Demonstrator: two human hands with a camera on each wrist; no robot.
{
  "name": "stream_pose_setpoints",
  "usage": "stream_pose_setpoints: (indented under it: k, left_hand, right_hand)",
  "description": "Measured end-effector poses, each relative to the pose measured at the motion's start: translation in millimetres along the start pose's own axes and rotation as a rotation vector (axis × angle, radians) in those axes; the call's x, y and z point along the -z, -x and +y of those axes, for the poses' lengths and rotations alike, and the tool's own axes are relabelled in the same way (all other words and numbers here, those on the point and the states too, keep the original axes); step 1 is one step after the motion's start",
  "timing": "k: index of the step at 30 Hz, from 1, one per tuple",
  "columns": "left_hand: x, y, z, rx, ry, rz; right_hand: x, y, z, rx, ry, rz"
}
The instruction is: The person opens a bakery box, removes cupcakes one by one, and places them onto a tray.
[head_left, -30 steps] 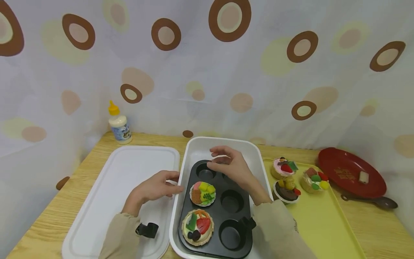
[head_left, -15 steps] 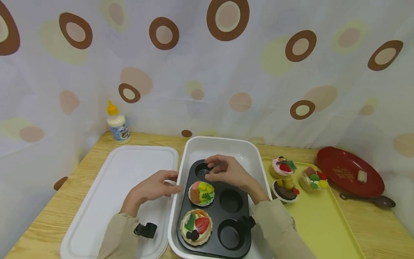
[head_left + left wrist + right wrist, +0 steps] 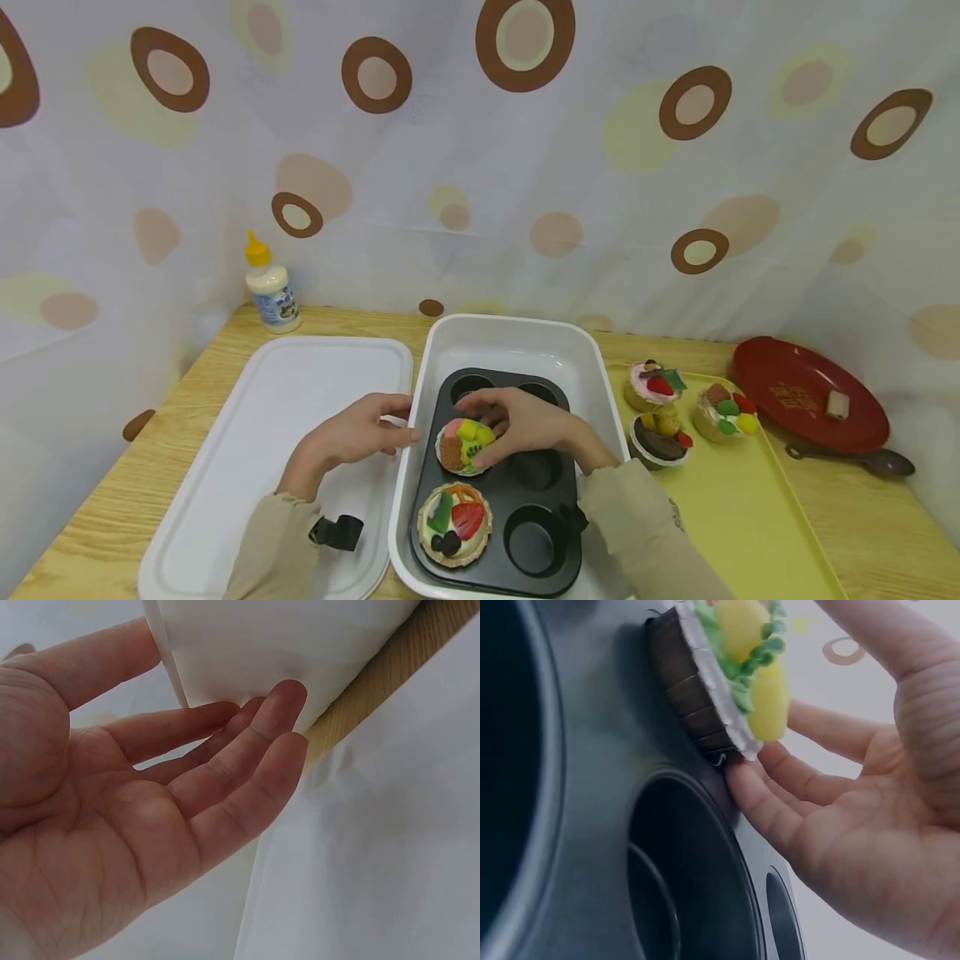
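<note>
A black muffin tin (image 3: 517,467) lies in a white basin (image 3: 577,350). Two toy cupcakes sit in its left-hand cups. My right hand (image 3: 528,425) arches beside the cupcake with yellow and pink toppings (image 3: 459,446). In the right wrist view, fingertips touch or nearly touch the rim of this cupcake (image 3: 705,682); the full thumb contact is out of sight. The strawberry-topped cupcake (image 3: 455,525) is just nearer. My left hand (image 3: 352,437) is at the basin's left wall, thumb against the rim; in the left wrist view its fingers (image 3: 247,780) are loosely bent beside the wall.
To the left lies a white lid (image 3: 300,375). On the right, a yellow tray (image 3: 735,500) bears a pink cupcake (image 3: 652,386), a chocolate cupcake (image 3: 660,442) and a fruit cupcake (image 3: 723,414). A red plate (image 3: 810,392), brown spoon (image 3: 885,462) and bottle (image 3: 273,292) stand farther back.
My right hand has come down and nearer from above the far cups to the cupcake with yellow and pink toppings. The left hand has stayed at the basin's wall.
</note>
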State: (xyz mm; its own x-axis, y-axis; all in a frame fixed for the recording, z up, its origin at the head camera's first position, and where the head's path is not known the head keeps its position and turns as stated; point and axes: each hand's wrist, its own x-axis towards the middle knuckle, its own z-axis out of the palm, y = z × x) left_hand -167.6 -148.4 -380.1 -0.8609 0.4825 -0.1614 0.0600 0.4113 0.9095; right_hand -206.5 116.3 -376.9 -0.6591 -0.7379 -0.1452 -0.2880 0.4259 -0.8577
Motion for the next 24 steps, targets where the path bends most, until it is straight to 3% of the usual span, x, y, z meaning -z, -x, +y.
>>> stream_pose_setpoints:
  k: [4,9,24]
  left_hand:
    - [-0.1,0.3,-0.1,0.007,0.004,0.003]
    - [-0.4,-0.2,0.0,0.015,0.0,0.011]
    - [0.3,-0.6,-0.6,0.007,0.0,0.004]
  right_hand:
    - [-1.8,-0.4,-0.9,-0.009,0.066,-0.042]
    - [-4.6,-0.3,-0.3,-0.026,0.148,-0.038]
    - [-10.6,-2.9,4.0,0.024,0.231,-0.002]
